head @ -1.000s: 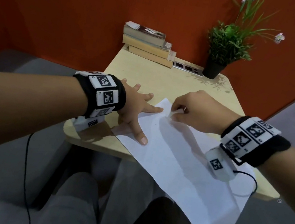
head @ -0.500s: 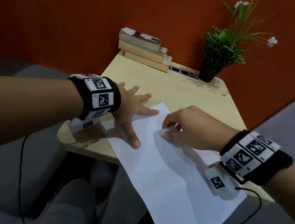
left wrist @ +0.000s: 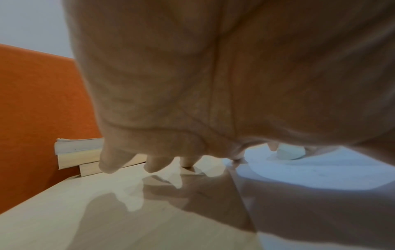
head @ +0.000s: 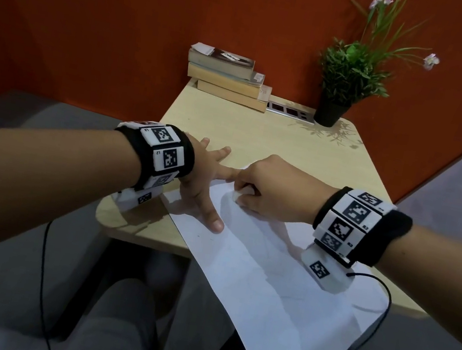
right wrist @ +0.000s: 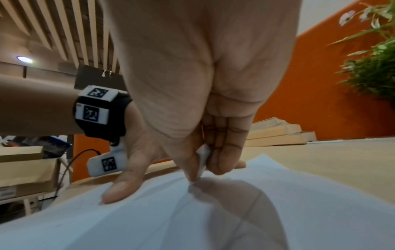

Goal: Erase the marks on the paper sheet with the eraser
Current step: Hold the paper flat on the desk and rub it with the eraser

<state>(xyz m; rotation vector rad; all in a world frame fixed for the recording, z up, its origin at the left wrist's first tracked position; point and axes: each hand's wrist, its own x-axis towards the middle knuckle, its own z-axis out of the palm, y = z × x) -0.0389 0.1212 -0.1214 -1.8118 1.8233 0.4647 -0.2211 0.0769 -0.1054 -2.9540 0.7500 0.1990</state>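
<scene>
The right hand [head: 275,196] is pinching the eraser [head: 236,196] in a clamped grip and pressing it on the sheet [head: 267,277] near its far corner. The left hand [head: 200,182], fingers apart and flat, is pinning the sheet's left edge to the tabletop [head: 261,137]. Short, light strokes running away from the pinned edge should avoid creasing. One sheet, one eraser, three books [head: 228,80], one plant [head: 349,72]; marks are too faint for counting.

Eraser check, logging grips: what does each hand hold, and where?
Right hand pinches the eraser by its sides, thumb against fingers. Left hand holds nothing; it presses the paper.
</scene>
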